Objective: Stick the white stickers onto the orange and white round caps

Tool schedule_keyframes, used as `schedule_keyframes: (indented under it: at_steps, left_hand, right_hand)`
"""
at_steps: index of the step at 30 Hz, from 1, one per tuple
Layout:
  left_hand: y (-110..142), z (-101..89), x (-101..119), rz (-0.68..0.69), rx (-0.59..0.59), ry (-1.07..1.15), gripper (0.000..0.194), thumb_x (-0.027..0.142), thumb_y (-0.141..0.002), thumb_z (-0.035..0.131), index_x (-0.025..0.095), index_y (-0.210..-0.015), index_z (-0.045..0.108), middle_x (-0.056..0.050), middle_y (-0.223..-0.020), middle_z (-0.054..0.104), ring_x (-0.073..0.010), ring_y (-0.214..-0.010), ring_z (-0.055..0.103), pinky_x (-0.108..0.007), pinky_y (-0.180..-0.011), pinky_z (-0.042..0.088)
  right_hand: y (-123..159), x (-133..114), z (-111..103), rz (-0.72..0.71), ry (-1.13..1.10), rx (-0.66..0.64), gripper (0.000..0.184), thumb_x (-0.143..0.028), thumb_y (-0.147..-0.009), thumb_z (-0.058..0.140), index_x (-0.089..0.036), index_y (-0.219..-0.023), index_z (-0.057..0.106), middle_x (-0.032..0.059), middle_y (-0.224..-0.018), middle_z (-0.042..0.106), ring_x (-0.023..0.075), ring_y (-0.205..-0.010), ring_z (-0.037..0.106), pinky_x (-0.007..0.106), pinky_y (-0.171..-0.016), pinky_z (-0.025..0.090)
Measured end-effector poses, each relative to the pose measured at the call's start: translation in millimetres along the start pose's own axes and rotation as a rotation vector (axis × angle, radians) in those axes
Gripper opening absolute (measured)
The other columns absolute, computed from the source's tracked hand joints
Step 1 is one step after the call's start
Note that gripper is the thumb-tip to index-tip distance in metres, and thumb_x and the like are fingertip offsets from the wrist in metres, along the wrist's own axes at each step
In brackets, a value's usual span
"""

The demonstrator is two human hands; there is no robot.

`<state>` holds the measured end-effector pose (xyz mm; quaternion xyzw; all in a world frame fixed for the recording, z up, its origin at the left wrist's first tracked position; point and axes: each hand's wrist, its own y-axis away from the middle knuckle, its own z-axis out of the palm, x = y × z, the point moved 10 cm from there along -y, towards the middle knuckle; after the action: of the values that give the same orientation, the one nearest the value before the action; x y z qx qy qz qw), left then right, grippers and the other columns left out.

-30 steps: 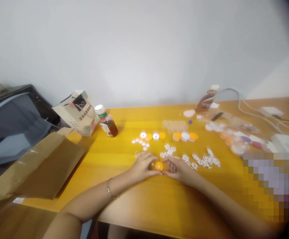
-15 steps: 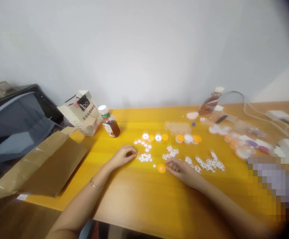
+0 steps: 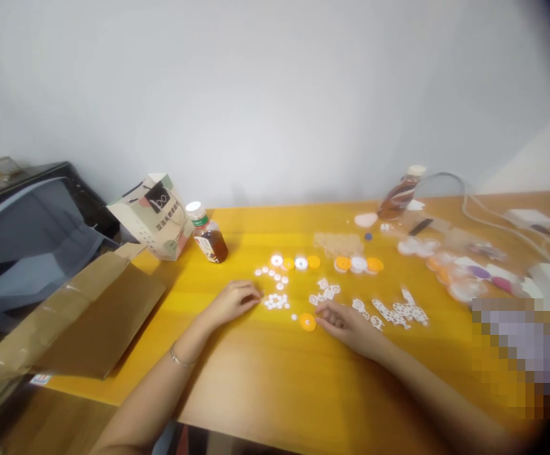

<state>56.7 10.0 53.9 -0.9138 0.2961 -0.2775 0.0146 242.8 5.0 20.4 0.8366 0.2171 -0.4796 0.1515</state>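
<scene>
in the head view, the left hand [image 3: 234,301] has its fingertips near together beside the small white round pieces [image 3: 276,301]. the right hand [image 3: 348,325], fingers curled, is beside the flat orange disc [image 3: 308,323], lying on the yellow wooden table [image 3: 256,379]. whether either hand pinches something, i cannot tell.

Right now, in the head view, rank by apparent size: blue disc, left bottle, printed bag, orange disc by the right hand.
Printed bag
Left bottle
Orange disc
Blue disc, though it lies farther off
</scene>
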Motion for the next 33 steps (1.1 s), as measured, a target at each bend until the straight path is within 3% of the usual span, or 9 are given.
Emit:
schedule_keyframes:
  at_steps: [8, 13, 16, 20, 25, 29, 33]
  left_hand:
    - [2, 8.4, 14, 0.064, -0.011, -0.328, 0.025, 0.028, -0.087, 0.038, 0.021, -0.086, 0.062, -0.005, -0.083, 0.062, -0.0144, -0.079, 0.054, -0.027, -0.073, 0.034]
    - [3, 11.2, 18, 0.096, -0.019, -0.424, 0.026, 0.025, -0.088, 0.035, 0.019, -0.091, 0.06, -0.006, -0.082, 0.062, -0.0146, -0.078, 0.054, -0.028, -0.073, 0.033]
    - [1, 8.5, 18, 0.062, 0.027, -0.312, 0.022, 0.027, -0.085, 0.039, 0.019, -0.086, 0.06, -0.006, -0.081, 0.062, -0.0149, -0.079, 0.055, -0.029, -0.075, 0.034]
    - [-4, 11.8, 26, -0.044, 0.156, 0.161, 0.018, 0.029, -0.081, 0.046, 0.017, -0.081, 0.06, -0.005, -0.082, 0.063, -0.0136, -0.077, 0.056, -0.026, -0.073, 0.04]
    - [-9, 43.2, 43, -0.229, 0.2, 0.593, 0.02, 0.033, -0.081, 0.047, 0.015, -0.078, 0.056, -0.004, -0.078, 0.06, -0.0124, -0.073, 0.054, -0.023, -0.066, 0.042]
    - [-12, 58.6, 53, -0.256, 0.178, 0.622, 0.018, 0.032, -0.082, 0.045, 0.016, -0.08, 0.053, -0.002, -0.076, 0.057, -0.0111, -0.07, 0.051, -0.022, -0.065, 0.041]
    - [-14, 58.4, 57, -0.236, 0.201, 0.528, 0.019, 0.032, -0.083, 0.043, 0.016, -0.079, 0.053, -0.002, -0.074, 0.055, -0.0111, -0.069, 0.049, -0.022, -0.062, 0.039]
  right_hand:
    - [0, -1, -1, 0.003, 0.016, 0.01, 0.022, -0.042, -0.076, 0.048, -0.021, -0.077, 0.054, -0.0039, -0.058, 0.046, 0.0084, -0.048, 0.039, 0.021, -0.044, 0.035]
    - [0, 0, -2, 0.008, 0.015, 0.014, 0.02, -0.04, -0.076, 0.049, -0.021, -0.077, 0.054, -0.0042, -0.057, 0.046, 0.0084, -0.048, 0.039, 0.021, -0.044, 0.035]
    - [0, 2, -3, 0.007, 0.01, 0.022, 0.02, -0.04, -0.076, 0.049, -0.021, -0.077, 0.054, -0.004, -0.058, 0.047, 0.0084, -0.048, 0.04, 0.02, -0.044, 0.036]
    - [1, 3, -3, -0.015, 0.0, 0.084, 0.023, -0.043, -0.076, 0.049, -0.021, -0.078, 0.055, -0.0027, -0.058, 0.05, 0.0086, -0.046, 0.041, 0.021, -0.043, 0.038]
    - [6, -7, 4, -0.048, -0.148, 0.164, 0.025, -0.045, -0.074, 0.052, -0.02, -0.078, 0.057, 0.0013, -0.066, 0.059, 0.013, -0.057, 0.055, 0.025, -0.054, 0.047]
    - [10, -12, 12, -0.027, -0.317, 0.167, 0.026, -0.044, -0.073, 0.055, -0.019, -0.081, 0.058, 0.003, -0.072, 0.064, 0.0158, -0.068, 0.06, 0.028, -0.066, 0.05]
    - [11, -11, 11, 0.004, -0.366, 0.181, 0.026, -0.044, -0.07, 0.058, -0.019, -0.077, 0.06, 0.0019, -0.07, 0.064, 0.015, -0.066, 0.06, 0.028, -0.066, 0.05]
